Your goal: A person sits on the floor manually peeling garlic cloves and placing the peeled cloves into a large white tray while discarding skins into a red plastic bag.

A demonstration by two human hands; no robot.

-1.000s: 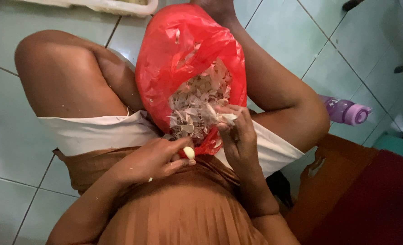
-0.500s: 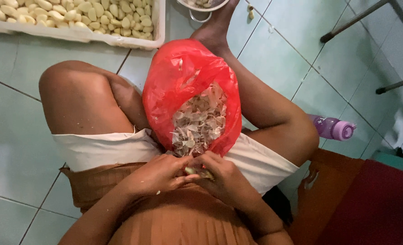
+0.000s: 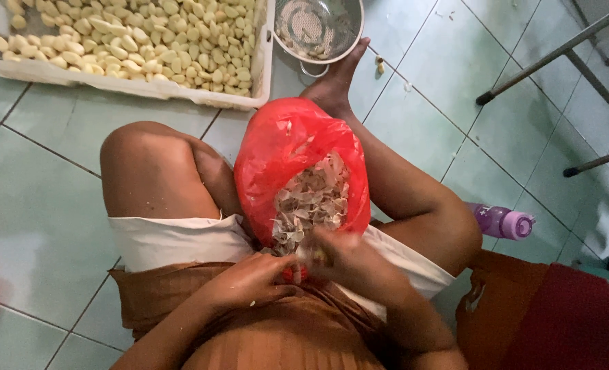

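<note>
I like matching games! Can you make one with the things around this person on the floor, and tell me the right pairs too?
Things:
1. plastic bag
2. bottle
3. metal strainer
4. white tray

Descriptions:
A. purple, lying on the tiles
B. red, full of papery skins
C. filled with peeled cloves
D. round, beside the foot

Pairs: 1-B, 2-A, 3-D, 4-C

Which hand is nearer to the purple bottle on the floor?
Right. The right hand works at the red bag's mouth, on the purple bottle's side; the left hand is farther away.
</note>
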